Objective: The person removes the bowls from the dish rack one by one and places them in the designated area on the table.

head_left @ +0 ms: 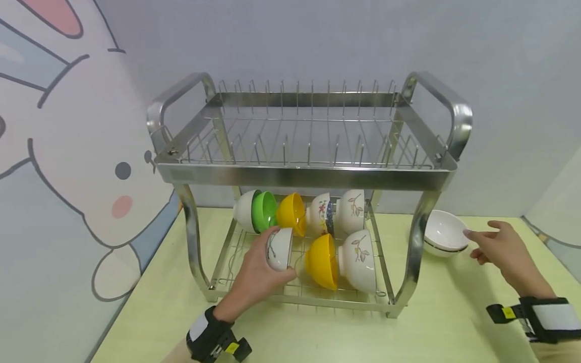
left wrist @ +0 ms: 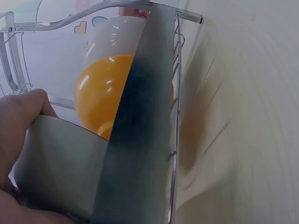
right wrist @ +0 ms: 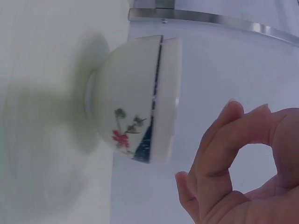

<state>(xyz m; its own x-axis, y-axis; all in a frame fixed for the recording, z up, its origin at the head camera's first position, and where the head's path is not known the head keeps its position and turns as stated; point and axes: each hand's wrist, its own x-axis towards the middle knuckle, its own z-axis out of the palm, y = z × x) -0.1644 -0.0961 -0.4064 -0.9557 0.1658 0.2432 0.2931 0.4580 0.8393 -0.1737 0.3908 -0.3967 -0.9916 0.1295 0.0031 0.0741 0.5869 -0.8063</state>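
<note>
My left hand [head_left: 259, 275] grips a small white bowl [head_left: 279, 248] with a dark branch pattern, tipped on its side at the front of the lower rack tier. Beside it a yellow bowl [head_left: 322, 262] and a larger white bowl [head_left: 358, 261] with a leaf print lean on edge. In the left wrist view, the rack's metal front bar [left wrist: 135, 126] hides part of the gripped bowl. At the right, my right hand [head_left: 504, 249] hovers by two nested white bowls [head_left: 445, 232], fingers loosely bent and holding nothing. The right wrist view shows a flower print on the outer bowl [right wrist: 121, 93].
A two-tier metal dish rack [head_left: 299, 176] stands on the pale green table [head_left: 150, 302], against the wall. Its lower back row holds white, green [head_left: 265, 212] and yellow [head_left: 292, 214] bowls. Wire prongs line the upper tier, and curved legs flank the lower one.
</note>
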